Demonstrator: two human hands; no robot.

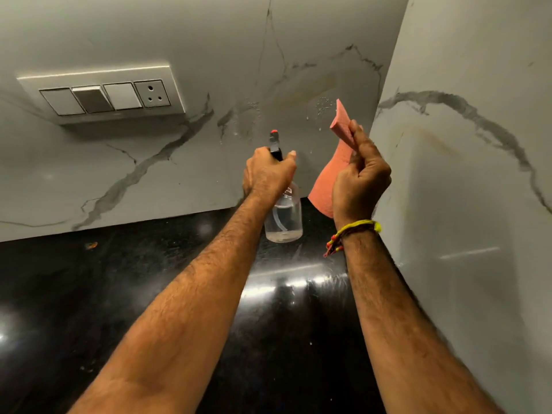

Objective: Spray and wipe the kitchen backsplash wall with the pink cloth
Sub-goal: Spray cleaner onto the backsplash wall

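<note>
Pink cloth pinched in right hand, held up just off the marble backsplash near the corner. Left hand wrapped round the one spray bottle, nozzle at wall — droplets already there. Spraying step, likely; next, press cloth flat on the wet patch. One switch plate: three switches, one socket.

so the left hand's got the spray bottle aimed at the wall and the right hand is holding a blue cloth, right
Not quite: the cloth in the right hand is pink, not blue, as the head view shows. The left hand does hold the spray bottle, aimed at the wall.
</note>
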